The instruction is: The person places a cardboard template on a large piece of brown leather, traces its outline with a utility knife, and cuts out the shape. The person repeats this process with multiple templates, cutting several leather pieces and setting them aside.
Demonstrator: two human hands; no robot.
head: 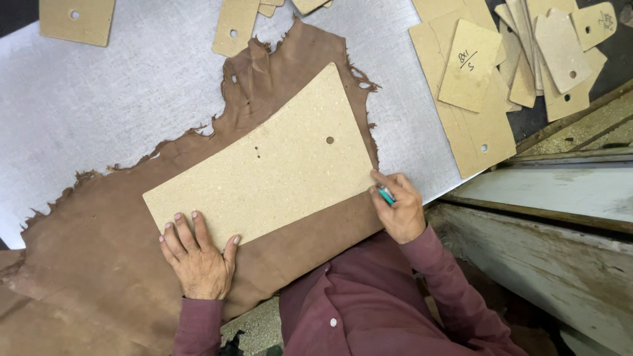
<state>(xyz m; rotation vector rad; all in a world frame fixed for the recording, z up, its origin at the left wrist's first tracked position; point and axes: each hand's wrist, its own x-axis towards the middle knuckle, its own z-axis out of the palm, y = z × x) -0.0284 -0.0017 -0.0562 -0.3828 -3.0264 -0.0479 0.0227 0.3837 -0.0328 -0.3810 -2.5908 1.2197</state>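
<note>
A large tan cardboard template point(277, 165) with a small round hole lies on a brown leather hide point(99, 250) spread over a grey table point(132, 86). My left hand point(198, 254) presses flat on the template's near left edge, fingers spread. Gripped in my right hand point(399, 207) is a teal pen point(386, 194), whose tip sits at the template's near right corner, touching the leather beside it. My maroon sleeves reach in from the bottom.
Several smaller cardboard templates point(471, 66) are piled at the table's far right, and more lie along the far edge point(76, 20). A worn white wooden ledge point(560, 198) runs along the right side below the table.
</note>
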